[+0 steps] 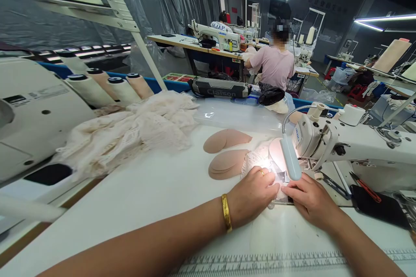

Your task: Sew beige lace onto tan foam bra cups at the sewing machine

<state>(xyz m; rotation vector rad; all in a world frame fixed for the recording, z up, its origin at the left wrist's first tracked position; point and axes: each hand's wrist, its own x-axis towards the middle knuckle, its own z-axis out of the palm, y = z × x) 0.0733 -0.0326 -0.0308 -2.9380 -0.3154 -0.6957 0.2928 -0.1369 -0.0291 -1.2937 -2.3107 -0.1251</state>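
By the "JUKI" sewing machine [367, 132], the left hand [251, 192] held lace [258, 158] in its fingers; the right hand [313, 201] showed indeterminable grip.

Openwork lace [256, 158] shows beside smooth, matt beige pads [224, 167] on a smooth white desk [146, 212], with a glossy sewing machine [367, 133], ribbed metal lamp neck [297, 109] and crumpled, gauzy cloth [136, 132].

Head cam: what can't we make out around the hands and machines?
All in the head view:
- Needle of the sewing machine: lost in glare, with the lamp and right hand crowding the spot.
- Lace under the left hand: fingers cover it; grip unclear.
- Ruler strip: right forearm hides a stretch.
- Left-side machine: cut off by the left edge; its print is too small to read.
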